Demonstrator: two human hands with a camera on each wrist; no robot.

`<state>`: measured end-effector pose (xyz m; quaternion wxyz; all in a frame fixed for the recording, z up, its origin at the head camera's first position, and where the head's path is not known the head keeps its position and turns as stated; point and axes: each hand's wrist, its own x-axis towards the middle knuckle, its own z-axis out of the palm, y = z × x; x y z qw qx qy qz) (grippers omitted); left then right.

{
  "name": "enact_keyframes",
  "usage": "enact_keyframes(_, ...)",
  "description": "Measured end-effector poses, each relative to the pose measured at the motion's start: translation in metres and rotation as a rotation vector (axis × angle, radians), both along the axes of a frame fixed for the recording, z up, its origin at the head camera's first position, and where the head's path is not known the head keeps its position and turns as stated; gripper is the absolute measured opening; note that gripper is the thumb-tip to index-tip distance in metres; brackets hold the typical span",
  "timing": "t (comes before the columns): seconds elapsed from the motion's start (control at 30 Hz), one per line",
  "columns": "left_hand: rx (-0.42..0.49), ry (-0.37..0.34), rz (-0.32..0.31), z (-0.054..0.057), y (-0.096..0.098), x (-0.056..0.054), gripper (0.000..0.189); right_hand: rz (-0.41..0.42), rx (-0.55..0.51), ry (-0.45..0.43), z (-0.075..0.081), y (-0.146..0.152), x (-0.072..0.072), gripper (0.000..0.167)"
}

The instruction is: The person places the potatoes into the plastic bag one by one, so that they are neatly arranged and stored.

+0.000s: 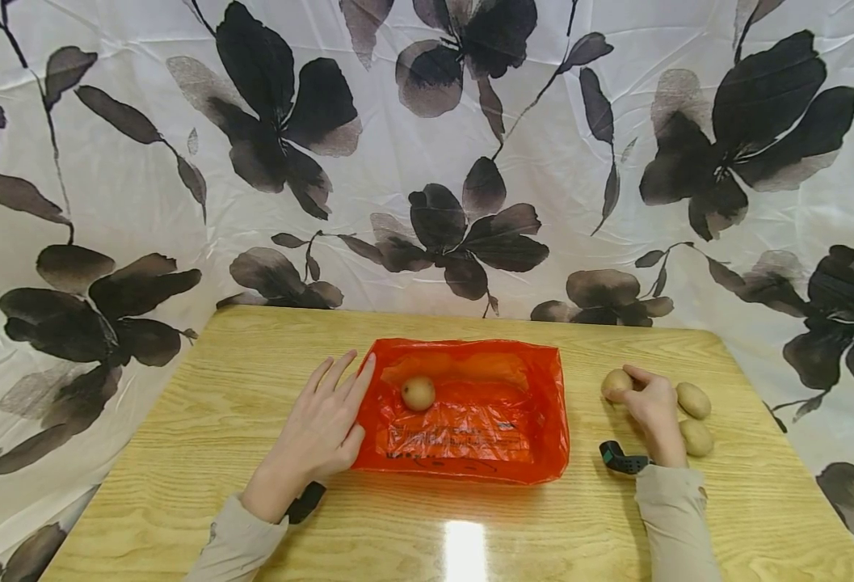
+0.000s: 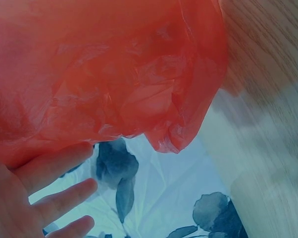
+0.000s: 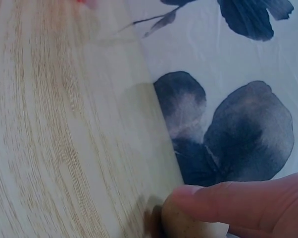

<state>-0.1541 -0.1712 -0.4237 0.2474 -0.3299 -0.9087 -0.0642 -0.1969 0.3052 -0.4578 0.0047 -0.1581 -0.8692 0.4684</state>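
Note:
An open red plastic bag (image 1: 463,469) lies at the middle of the table, its walls folded up like a box. Inside, toward its left end, sits one potato (image 1: 418,394). My left hand (image 1: 322,424) rests against the bag's left side with its fingers extended; in the left wrist view the fingers (image 2: 65,163) lie along the red plastic. To the right of the bag, my right hand (image 1: 650,404) pinches another potato (image 1: 616,385) between thumb and fingers. The right wrist view shows the thumb (image 3: 203,201) over this potato (image 3: 188,223), close over the table.
Two more potatoes, one farther back (image 1: 693,400) and one nearer (image 1: 696,437), lie just right of my right hand. Behind the wooden table (image 1: 267,347) hangs a white cloth (image 1: 368,162) with dark flowers. A dark wrist strap (image 1: 621,458) shows by the right wrist.

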Motion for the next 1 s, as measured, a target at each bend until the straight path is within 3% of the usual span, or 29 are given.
enact_keyframes(0.57,0.007,0.010,-0.003,0.000,0.000,0.000,0.074,-0.001,0.001,0.018,0.002,0.000,0.002,0.069)
enact_keyframes(1.0,0.006,0.009,-0.001,-0.001,0.000,0.000,0.074,0.028,0.016,0.044,0.018,-0.005,0.006,0.069)
